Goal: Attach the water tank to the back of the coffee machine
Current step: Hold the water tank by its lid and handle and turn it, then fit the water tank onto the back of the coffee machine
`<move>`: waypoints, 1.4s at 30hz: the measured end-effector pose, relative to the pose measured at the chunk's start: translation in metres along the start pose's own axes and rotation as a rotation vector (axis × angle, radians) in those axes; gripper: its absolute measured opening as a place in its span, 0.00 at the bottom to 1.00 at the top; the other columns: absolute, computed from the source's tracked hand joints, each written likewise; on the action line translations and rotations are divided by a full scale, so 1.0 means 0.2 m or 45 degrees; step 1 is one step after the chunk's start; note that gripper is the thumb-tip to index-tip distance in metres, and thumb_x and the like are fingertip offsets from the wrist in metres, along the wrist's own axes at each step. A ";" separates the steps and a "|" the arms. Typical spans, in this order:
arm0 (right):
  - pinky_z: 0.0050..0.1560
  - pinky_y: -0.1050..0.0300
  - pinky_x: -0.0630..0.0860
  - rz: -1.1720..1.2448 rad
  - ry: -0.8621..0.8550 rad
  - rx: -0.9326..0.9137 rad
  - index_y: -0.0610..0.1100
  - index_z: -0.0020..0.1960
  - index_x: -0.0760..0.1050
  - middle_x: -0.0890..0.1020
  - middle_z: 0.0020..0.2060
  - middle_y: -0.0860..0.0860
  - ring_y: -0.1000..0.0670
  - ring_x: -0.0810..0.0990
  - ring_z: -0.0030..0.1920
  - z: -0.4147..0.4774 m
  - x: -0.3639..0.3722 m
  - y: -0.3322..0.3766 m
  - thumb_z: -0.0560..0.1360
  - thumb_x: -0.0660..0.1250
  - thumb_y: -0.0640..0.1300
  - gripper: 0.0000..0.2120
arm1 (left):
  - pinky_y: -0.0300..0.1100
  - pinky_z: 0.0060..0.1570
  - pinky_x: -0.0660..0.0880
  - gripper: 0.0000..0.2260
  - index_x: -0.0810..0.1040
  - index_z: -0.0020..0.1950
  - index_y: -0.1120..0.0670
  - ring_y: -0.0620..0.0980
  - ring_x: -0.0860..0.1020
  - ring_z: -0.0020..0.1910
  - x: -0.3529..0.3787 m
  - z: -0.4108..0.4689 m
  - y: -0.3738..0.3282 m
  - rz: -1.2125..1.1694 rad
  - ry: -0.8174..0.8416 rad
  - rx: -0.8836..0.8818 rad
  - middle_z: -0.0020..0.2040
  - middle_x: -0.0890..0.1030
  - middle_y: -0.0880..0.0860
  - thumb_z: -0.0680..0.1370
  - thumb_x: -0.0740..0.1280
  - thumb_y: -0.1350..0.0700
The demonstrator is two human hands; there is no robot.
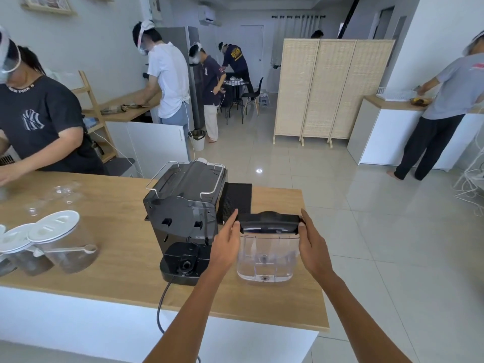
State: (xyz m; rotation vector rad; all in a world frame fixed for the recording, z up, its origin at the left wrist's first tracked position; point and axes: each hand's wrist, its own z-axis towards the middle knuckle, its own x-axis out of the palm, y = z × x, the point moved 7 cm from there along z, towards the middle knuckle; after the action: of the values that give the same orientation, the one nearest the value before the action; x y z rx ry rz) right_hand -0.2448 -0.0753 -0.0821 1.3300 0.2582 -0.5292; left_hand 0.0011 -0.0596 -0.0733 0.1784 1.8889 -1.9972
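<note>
A clear plastic water tank [267, 258] with a black lid stands on the wooden counter [117, 258], to the right of the black coffee machine [183, 218]. The machine's back faces me, showing two mounting slots and a round valve socket on its base. My left hand [226, 239] grips the tank's left side at the lid. My right hand [311, 242] holds the right side at the lid. The tank is apart from the machine, a hand's width to its right.
A black drip tray [237, 199] lies behind the tank. Lidded clear jars [62, 242] with a scoop stand at the counter's left. The machine's power cord [162, 305] hangs over the front edge. A person in a black shirt [39, 127] works across the counter.
</note>
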 end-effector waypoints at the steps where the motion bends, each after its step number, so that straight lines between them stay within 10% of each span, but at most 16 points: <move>1: 0.59 0.49 0.75 -0.028 0.047 0.008 0.64 0.81 0.52 0.80 0.63 0.47 0.48 0.79 0.52 0.00 0.02 -0.03 0.81 0.46 0.67 0.29 | 0.43 0.38 0.66 0.20 0.61 0.79 0.40 0.46 0.65 0.29 0.01 -0.01 0.01 0.040 0.013 0.030 0.28 0.65 0.44 0.86 0.53 0.49; 5: 0.44 0.52 0.71 -0.109 0.064 -0.027 0.78 0.74 0.43 0.73 0.45 0.54 0.54 0.71 0.40 -0.02 0.05 -0.03 0.76 0.41 0.73 0.26 | 0.46 0.30 0.63 0.22 0.52 0.80 0.40 0.46 0.62 0.26 0.04 0.00 0.02 0.191 0.020 0.084 0.26 0.63 0.47 0.86 0.52 0.49; 14: 0.25 0.64 0.65 -0.109 0.011 -0.080 0.66 0.79 0.49 0.68 0.24 0.51 0.56 0.69 0.23 -0.04 0.02 -0.03 0.84 0.49 0.59 0.25 | 0.47 0.29 0.68 0.24 0.45 0.78 0.30 0.50 0.69 0.28 0.06 -0.04 0.04 0.245 0.059 0.256 0.32 0.71 0.53 0.84 0.51 0.40; 17: 0.26 0.64 0.66 -0.083 0.015 -0.130 0.71 0.77 0.48 0.68 0.25 0.51 0.55 0.69 0.23 -0.05 0.03 -0.03 0.82 0.48 0.61 0.24 | 0.67 0.47 0.76 0.26 0.46 0.79 0.33 0.71 0.77 0.53 0.09 -0.06 0.02 0.326 0.113 0.252 0.60 0.76 0.71 0.84 0.54 0.40; 21: 0.48 0.50 0.83 -0.116 0.149 -0.174 0.69 0.80 0.47 0.85 0.47 0.49 0.53 0.84 0.41 -0.06 0.04 -0.06 0.79 0.58 0.63 0.33 | 0.68 0.63 0.72 0.29 0.46 0.79 0.33 0.67 0.77 0.62 0.10 -0.08 -0.01 0.384 0.178 0.327 0.81 0.62 0.51 0.83 0.59 0.42; 23: 0.58 0.51 0.81 -0.128 0.197 -0.187 0.66 0.81 0.45 0.80 0.66 0.56 0.48 0.84 0.52 -0.05 0.05 -0.07 0.76 0.66 0.62 0.41 | 0.64 0.67 0.71 0.30 0.46 0.79 0.33 0.59 0.80 0.62 0.10 -0.08 0.00 0.372 0.187 0.345 0.82 0.56 0.45 0.82 0.59 0.41; 30: 0.59 0.62 0.77 -0.092 0.156 -0.183 0.73 0.78 0.42 0.75 0.66 0.64 0.55 0.80 0.56 -0.05 0.06 -0.06 0.75 0.72 0.57 0.46 | 0.63 0.69 0.70 0.32 0.41 0.75 0.27 0.58 0.76 0.68 0.11 -0.07 0.00 0.315 0.152 0.363 0.83 0.55 0.44 0.77 0.56 0.34; 35: 0.55 0.48 0.83 -0.116 0.193 -0.123 0.64 0.81 0.45 0.82 0.62 0.49 0.41 0.84 0.55 -0.03 0.07 -0.11 0.71 0.74 0.62 0.50 | 0.61 0.73 0.64 0.34 0.42 0.76 0.29 0.48 0.63 0.77 0.10 -0.06 0.00 0.318 0.162 0.354 0.82 0.56 0.44 0.76 0.59 0.39; 42: 0.60 0.44 0.81 -0.063 0.191 -0.110 0.65 0.81 0.48 0.79 0.63 0.58 0.44 0.83 0.57 -0.07 0.08 -0.07 0.71 0.74 0.61 0.47 | 0.56 0.67 0.71 0.35 0.44 0.75 0.29 0.33 0.67 0.69 0.04 -0.12 -0.05 0.291 0.112 0.342 0.81 0.61 0.48 0.72 0.58 0.35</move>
State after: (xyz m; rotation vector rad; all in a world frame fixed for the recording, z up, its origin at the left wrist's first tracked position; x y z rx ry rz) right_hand -0.2356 -0.0668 -0.1048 1.2831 0.4340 -0.4554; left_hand -0.0137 -0.0381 -0.0686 0.5384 1.5610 -2.1024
